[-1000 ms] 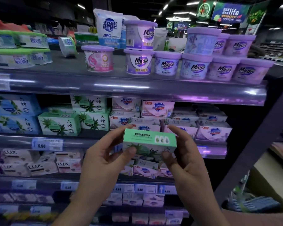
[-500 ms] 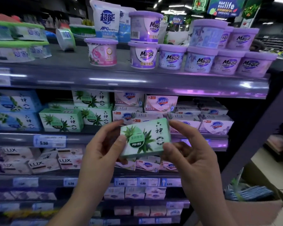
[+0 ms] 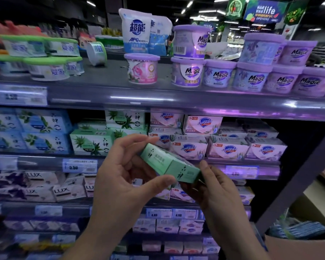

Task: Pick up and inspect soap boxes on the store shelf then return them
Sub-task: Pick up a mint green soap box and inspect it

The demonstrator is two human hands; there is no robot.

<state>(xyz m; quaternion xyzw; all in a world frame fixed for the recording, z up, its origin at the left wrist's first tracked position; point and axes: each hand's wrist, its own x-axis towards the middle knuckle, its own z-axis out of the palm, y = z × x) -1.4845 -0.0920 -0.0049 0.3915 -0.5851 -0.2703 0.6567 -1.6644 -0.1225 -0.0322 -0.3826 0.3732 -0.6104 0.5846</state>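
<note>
A person's two bare hands hold one green soap box in the air in front of a store shelf unit, just before the front edge of the second shelf and apart from it. The box is tilted, its left end higher than its right, with a narrow side and an end face turned toward the camera. The left hand grips the box's left part, fingers curled over the top edge and the thumb pressed against the lower edge. The right hand supports the right end from below, its thumb touching that end; its fingers are mostly hidden under the box. Behind the hands, on the second shelf, matching green boxes are stacked near the middle, blue boxes toward the left edge, and white Safeguard boxes toward the right edge. A price tag reading 5.50 sits on that shelf's front edge. The top shelf carries purple-lidded tubs on the right, a pink-flowered tub in the middle, green-lidded tubs on the left, and a detergent pouch at the back. Lux boxes lie on the shelf below.
</note>
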